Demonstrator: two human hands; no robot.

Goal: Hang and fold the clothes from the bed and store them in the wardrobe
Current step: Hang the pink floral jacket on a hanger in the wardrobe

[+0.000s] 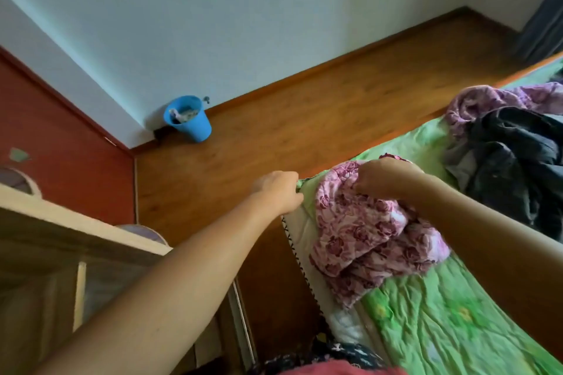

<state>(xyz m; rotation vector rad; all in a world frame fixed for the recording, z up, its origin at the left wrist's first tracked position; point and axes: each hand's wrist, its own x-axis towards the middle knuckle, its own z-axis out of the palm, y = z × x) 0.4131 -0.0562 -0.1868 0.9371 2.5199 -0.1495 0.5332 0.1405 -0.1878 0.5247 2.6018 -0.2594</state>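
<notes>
A pink rose-print garment (362, 231) lies bunched at the near corner of the bed, which has a green sheet (426, 313). My right hand (380, 178) grips the top of this garment with curled fingers. My left hand (278, 192) is at the bed's corner, fingers curled on the edge of the green sheet. Farther along the bed lie a dark jacket (518, 161) and a purple floral garment (499, 100). At the lower left stands a light wooden wardrobe (76, 253).
A blue bucket (189, 119) with scraps inside stands on the wooden floor (304, 119) against the pale wall. A red-brown door (54, 143) is at the left. A grey curtain (545, 24) hangs at the far right.
</notes>
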